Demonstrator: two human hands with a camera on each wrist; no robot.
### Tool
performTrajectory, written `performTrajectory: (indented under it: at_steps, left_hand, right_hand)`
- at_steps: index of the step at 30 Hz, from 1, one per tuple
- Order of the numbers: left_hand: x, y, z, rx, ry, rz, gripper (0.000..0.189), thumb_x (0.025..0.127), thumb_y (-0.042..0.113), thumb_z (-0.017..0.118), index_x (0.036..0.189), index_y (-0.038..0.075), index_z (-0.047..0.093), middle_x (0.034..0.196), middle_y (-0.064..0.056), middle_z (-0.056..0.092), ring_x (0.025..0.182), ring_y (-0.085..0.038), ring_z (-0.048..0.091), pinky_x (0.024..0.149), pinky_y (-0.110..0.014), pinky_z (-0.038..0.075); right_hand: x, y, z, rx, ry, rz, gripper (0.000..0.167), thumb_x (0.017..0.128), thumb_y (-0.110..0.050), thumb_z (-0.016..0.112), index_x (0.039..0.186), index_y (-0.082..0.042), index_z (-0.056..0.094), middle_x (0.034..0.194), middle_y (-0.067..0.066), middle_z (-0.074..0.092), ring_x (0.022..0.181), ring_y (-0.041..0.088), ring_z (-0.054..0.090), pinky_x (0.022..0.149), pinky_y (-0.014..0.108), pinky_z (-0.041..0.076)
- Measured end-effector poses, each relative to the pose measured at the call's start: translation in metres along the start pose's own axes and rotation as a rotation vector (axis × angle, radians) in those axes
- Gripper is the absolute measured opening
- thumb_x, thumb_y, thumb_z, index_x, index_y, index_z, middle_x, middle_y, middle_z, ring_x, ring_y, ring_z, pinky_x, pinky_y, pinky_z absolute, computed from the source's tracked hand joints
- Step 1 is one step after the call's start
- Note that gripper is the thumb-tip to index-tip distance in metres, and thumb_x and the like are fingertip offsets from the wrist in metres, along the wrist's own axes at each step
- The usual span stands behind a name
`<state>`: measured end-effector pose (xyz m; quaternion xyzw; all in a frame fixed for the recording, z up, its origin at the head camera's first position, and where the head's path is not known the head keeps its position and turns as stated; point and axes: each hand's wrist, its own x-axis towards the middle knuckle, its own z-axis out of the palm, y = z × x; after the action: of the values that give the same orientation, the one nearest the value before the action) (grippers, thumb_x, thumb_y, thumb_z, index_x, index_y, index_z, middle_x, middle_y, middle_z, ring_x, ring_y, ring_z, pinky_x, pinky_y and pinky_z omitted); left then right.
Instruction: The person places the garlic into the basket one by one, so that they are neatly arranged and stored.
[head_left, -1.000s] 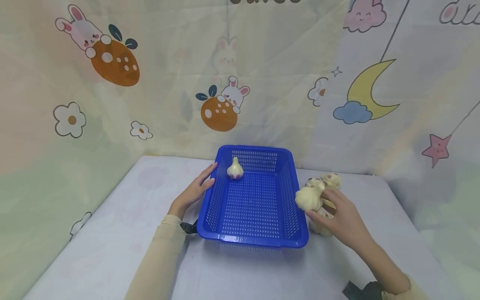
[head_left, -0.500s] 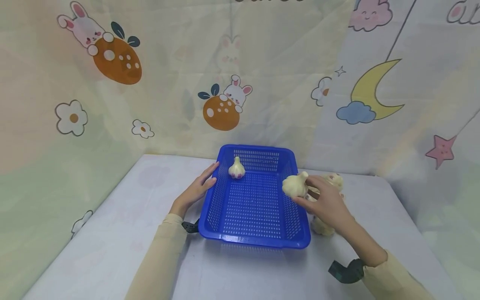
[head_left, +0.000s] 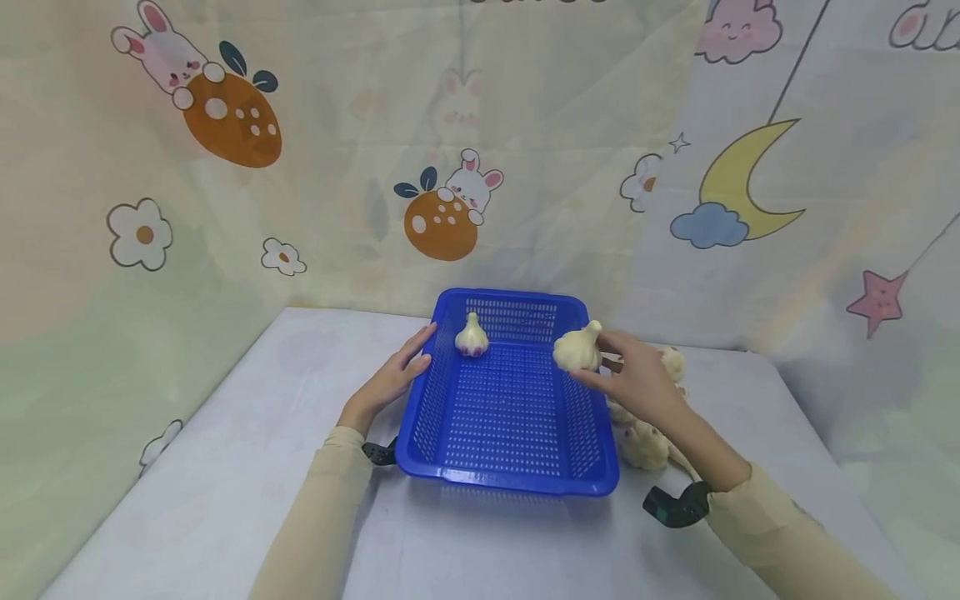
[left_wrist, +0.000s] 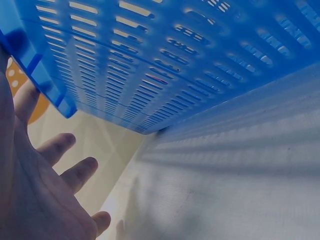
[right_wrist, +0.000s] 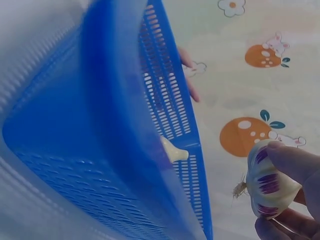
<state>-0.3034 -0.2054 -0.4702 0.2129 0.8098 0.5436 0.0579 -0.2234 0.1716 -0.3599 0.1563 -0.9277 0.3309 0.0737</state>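
My right hand (head_left: 641, 379) pinches a garlic bulb (head_left: 577, 349) between thumb and fingers, above the right rim of a blue plastic basket (head_left: 506, 482). In the right wrist view this held garlic bulb (right_wrist: 270, 180) shows purple streaks and a tuft of roots. A second garlic bulb (head_left: 471, 338) stands upright inside the basket, by its far left corner. My left hand (head_left: 386, 383) rests with extended fingers against the basket's left rim. In the left wrist view, the left hand's fingers (left_wrist: 80, 174) spread below the rim, holding nothing.
Several more garlic bulbs (head_left: 643, 444) lie on the table just right of the basket, partly hidden by my right hand and forearm. A patterned cloth (head_left: 330, 167) hangs behind the white table (head_left: 480, 550).
My right hand has carried the garlic bulb left and away from me, from outside the basket's right side to over its rim. My left hand stays at the left rim.
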Motion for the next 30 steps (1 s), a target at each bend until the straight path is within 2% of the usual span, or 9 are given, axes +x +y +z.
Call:
performTrajectory:
  at_steps: [5, 8, 10, 12, 15, 17, 30]
  left_hand:
    - [0.000, 0.002, -0.001, -0.012, -0.014, 0.003, 0.057, 0.101, 0.025, 0.040, 0.153, 0.029, 0.016, 0.162, -0.004, 0.004, 0.149, -0.029, 0.000, 0.116, -0.060, 0.005]
    - [-0.006, 0.018, 0.000, -0.021, -0.026, 0.004, 0.058, 0.101, 0.022, 0.039, 0.154, 0.021, 0.015, 0.161, -0.008, 0.005, 0.149, -0.032, 0.001, 0.116, -0.061, 0.006]
    - [-0.008, 0.023, 0.000, -0.022, -0.028, 0.006, 0.058, 0.101, 0.024, 0.040, 0.154, 0.019, 0.015, 0.161, -0.009, 0.006, 0.148, -0.033, 0.002, 0.115, -0.062, 0.007]
    - [-0.011, 0.029, 0.001, -0.031, -0.027, 0.008, 0.058, 0.101, 0.024, 0.040, 0.154, 0.019, 0.016, 0.161, -0.009, 0.007, 0.148, -0.033, 0.003, 0.115, -0.062, 0.007]
    - [-0.010, 0.028, 0.002, -0.034, -0.028, 0.009, 0.057, 0.102, 0.023, 0.040, 0.154, 0.020, 0.016, 0.161, -0.007, 0.006, 0.149, -0.032, 0.002, 0.116, -0.061, 0.006]
    - [-0.012, 0.034, 0.002, -0.041, -0.035, 0.009, 0.057, 0.102, 0.020, 0.039, 0.154, 0.018, 0.015, 0.161, -0.008, 0.005, 0.149, -0.032, 0.002, 0.116, -0.060, 0.006]
    - [-0.014, 0.038, 0.001, -0.038, -0.044, 0.014, 0.058, 0.101, 0.022, 0.039, 0.154, 0.018, 0.014, 0.161, -0.008, 0.005, 0.149, -0.032, 0.003, 0.116, -0.059, 0.007]
  right_hand:
    - [0.011, -0.001, -0.001, -0.001, -0.016, -0.003, 0.066, 0.082, -0.038, 0.073, 0.132, -0.001, 0.050, 0.127, 0.020, 0.056, 0.119, 0.038, 0.055, 0.090, 0.042, 0.053]
    - [0.017, -0.002, 0.000, 0.006, -0.021, -0.010, 0.066, 0.083, -0.037, 0.072, 0.134, -0.001, 0.050, 0.128, 0.020, 0.055, 0.120, 0.038, 0.054, 0.091, 0.043, 0.052]
    - [0.021, -0.003, 0.001, 0.008, -0.020, -0.018, 0.066, 0.083, -0.035, 0.073, 0.134, -0.002, 0.049, 0.128, 0.019, 0.056, 0.120, 0.037, 0.054, 0.091, 0.043, 0.052]
    - [0.025, -0.005, 0.002, 0.013, -0.018, -0.026, 0.064, 0.083, -0.032, 0.073, 0.134, -0.002, 0.050, 0.128, 0.019, 0.056, 0.119, 0.036, 0.055, 0.092, 0.043, 0.052]
    - [0.031, -0.008, 0.002, 0.036, -0.022, -0.033, 0.062, 0.083, -0.030, 0.074, 0.134, -0.003, 0.051, 0.126, 0.017, 0.057, 0.118, 0.035, 0.057, 0.091, 0.041, 0.053]
    - [0.036, -0.009, 0.003, 0.056, -0.030, -0.028, 0.062, 0.083, -0.030, 0.073, 0.134, -0.003, 0.051, 0.127, 0.017, 0.056, 0.118, 0.035, 0.057, 0.091, 0.040, 0.053]
    - [0.072, -0.013, 0.015, 0.141, -0.054, 0.012, 0.069, 0.084, -0.037, 0.071, 0.141, -0.007, 0.045, 0.138, 0.017, 0.052, 0.119, 0.036, 0.058, 0.089, 0.043, 0.054]
